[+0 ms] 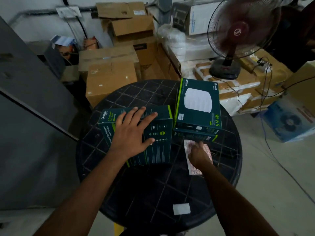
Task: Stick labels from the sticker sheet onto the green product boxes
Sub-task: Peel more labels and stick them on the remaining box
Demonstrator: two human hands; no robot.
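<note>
Table (136, 189): round, dark, with a grid pattern on top; it bears all the task items.
Left box (158, 142): green product box at the left-centre of the table, its printed back face up.
Right boxes (198, 106): stack of 2 green product boxes at the far right of the table, just beside the left box; the top one shows a white round device.
Sticker sheet (207, 150): pinkish-white sheet lying flat on the table, near side of the right boxes, partly covered by a hand.
Left hand (133, 132): open, fingers spread, palm flat on the left box; grasps nothing.
Right hand (199, 155): rests on the sticker sheet, fingers curled with the fingertips pressed to it; whether a label is pinched cannot be told.
White patch (181, 209): small rectangle on the near edge of the table.
Fan (242, 33): far right, standing on wrapped cartons, blades blurred.
</note>
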